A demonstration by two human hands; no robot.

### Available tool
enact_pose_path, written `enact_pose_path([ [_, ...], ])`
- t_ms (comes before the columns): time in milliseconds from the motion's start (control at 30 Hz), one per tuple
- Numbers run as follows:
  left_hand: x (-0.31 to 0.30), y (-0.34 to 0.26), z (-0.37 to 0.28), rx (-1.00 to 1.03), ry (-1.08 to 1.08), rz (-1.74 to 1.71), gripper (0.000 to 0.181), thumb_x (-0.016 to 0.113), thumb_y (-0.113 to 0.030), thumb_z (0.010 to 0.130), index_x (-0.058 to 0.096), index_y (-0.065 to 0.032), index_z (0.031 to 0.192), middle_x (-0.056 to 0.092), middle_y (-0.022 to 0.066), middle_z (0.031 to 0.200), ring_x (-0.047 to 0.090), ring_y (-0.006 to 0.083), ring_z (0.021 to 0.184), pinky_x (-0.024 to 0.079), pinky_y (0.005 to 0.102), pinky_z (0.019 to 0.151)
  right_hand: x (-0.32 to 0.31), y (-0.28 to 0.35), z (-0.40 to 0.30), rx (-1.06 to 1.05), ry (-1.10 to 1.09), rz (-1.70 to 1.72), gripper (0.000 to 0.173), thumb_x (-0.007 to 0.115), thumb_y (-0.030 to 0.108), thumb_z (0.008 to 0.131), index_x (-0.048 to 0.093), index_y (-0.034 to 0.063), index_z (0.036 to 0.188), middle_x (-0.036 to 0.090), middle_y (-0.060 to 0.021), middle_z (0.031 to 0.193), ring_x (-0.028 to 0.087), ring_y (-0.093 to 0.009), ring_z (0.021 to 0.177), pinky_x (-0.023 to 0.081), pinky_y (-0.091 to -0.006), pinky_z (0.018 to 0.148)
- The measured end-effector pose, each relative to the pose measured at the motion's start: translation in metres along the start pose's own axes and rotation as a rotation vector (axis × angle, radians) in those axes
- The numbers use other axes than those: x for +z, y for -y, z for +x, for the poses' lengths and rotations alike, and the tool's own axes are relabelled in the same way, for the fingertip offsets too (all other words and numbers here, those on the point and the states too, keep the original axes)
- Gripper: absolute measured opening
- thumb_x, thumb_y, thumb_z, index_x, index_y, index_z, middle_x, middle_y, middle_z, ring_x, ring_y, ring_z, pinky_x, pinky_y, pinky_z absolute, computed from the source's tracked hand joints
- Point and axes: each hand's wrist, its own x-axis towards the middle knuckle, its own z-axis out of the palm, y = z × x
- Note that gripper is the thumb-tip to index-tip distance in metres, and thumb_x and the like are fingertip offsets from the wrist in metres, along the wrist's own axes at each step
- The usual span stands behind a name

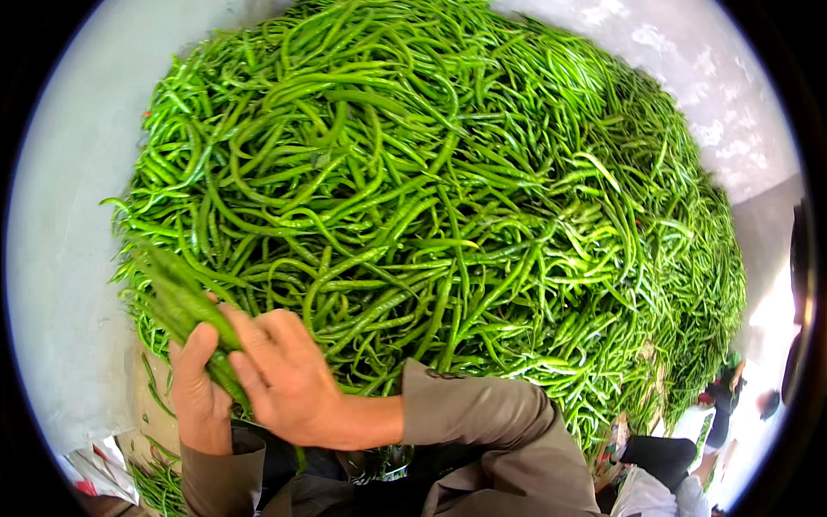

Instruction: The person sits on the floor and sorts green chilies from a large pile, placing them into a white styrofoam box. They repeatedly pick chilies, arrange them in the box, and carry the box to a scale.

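A bundle of long green chili peppers (184, 300) is gripped between my two hands at the lower left of the head view. My left hand (201, 394) wraps the bundle from the left, thumb upward. From the right, my right hand (291, 378) presses against the same peppers, its fingers curled over them. The bundle tilts up to the left, and its far end is blurred. Just beyond my hands rises a large heap of green chili peppers (387, 213) filling most of the view.
Pale walls (64, 226) border the heap on the left and at the upper right. Loose peppers (158, 488) lie on the floor at lower left, near a white sack (110, 462). Other people (665, 462) sit at the far lower right, beside the heap.
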Motion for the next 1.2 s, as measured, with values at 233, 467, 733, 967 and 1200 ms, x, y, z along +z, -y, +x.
enact_pose_path([
  [233,-0.011,-0.004,0.002,0.066,0.087,-0.026,0.06,0.064,-0.015,0.094,0.041,0.0015,0.147,0.057,0.0118,0.136,0.057,0.0219,0.121,0.047,0.0371,0.104,-0.006,0.005,0.015,-0.185,0.145,-0.116,0.058,0.061,0.005,0.081,0.045,-0.0173,0.133,0.05,-0.0199,0.099,0.051,-0.036,0.084,0.044,-0.0416,0.074],
  [467,-0.009,-0.023,0.018,0.005,0.163,-0.026,0.057,0.061,-0.013,0.097,0.039,0.0028,0.147,0.059,0.0173,0.131,0.061,0.0258,0.117,0.049,0.0413,0.104,-0.057,-0.012,0.068,-0.129,0.601,0.149,0.017,0.06,0.013,0.081,0.065,-0.0036,0.078,0.062,-0.0218,0.086,0.061,-0.042,0.09,0.051,-0.0468,0.076],
  [733,-0.013,-0.023,0.03,-0.032,0.277,-0.207,0.049,0.062,-0.015,0.097,0.044,0.0035,0.14,0.06,0.014,0.125,0.059,0.0265,0.118,0.046,0.0421,0.108,-0.038,-0.014,0.06,-0.262,0.347,-0.204,0.023,0.062,0.019,0.087,0.067,-0.0034,0.087,0.062,-0.0184,0.081,0.064,-0.036,0.081,0.05,-0.0466,0.071],
  [967,0.0,-0.008,0.025,-0.109,0.215,-0.213,0.05,0.067,-0.011,0.092,0.05,0.0029,0.137,0.058,0.0191,0.136,0.056,0.0307,0.127,0.046,0.0439,0.11,-0.019,-0.021,0.044,-0.107,0.319,-0.385,0.024,0.057,0.019,0.095,0.066,-0.0024,0.101,0.062,-0.0165,0.092,0.063,-0.033,0.082,0.051,-0.0454,0.07],
  [1200,0.017,-0.001,0.021,-0.158,0.248,-0.06,0.066,0.072,-0.004,0.08,0.047,0.0007,0.14,0.057,0.0221,0.137,0.054,0.032,0.13,0.044,0.0443,0.112,-0.036,-0.03,0.043,0.075,0.42,-0.254,0.027,0.054,0.016,0.098,0.062,-0.0094,0.105,0.06,-0.0245,0.085,0.062,-0.044,0.074,0.052,-0.0503,0.069],
])
